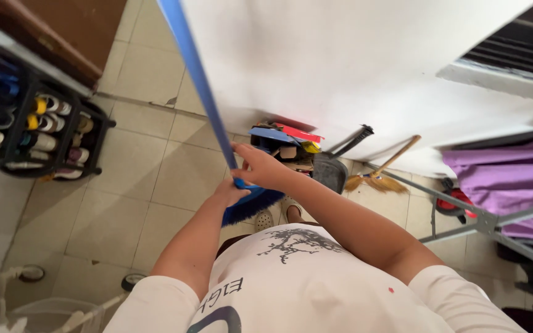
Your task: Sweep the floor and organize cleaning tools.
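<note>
Where both hands meet in front of the person's chest, a blue broom [208,98] is held low on its handle, just above the head. Its long blue pole runs steeply from the hands up and to the left, leaving the top edge of the view, so the long axis is close to upright with a lean. The blue bristle head [251,206] points down at the pale tiled floor [124,203], just ahead of the person's feet in light sandals.

The left hand [229,192] is closed around the pole at the collar where it joins the head. The right hand [260,168] sits just above it, fingers curled loosely about the pole.

Beyond the broom head, against a white wall [340,61], lies a heap of flattened cardboard and coloured sheets [285,145]. Beside it stand a grey dustpan [331,169] with a black handle and a straw broom [380,176] with a wooden stick. On the left stands a black shoe rack [38,129] full of shoes. On the right, purple cloth [507,179] hangs on a metal drying rack [482,222].

As a judgement: with both hands so low, the long upper part of the pole is poorly controlled. A swing could send it into the wall or the drying rack, and the bristles could catch the heap or topple the dustpan.
</note>
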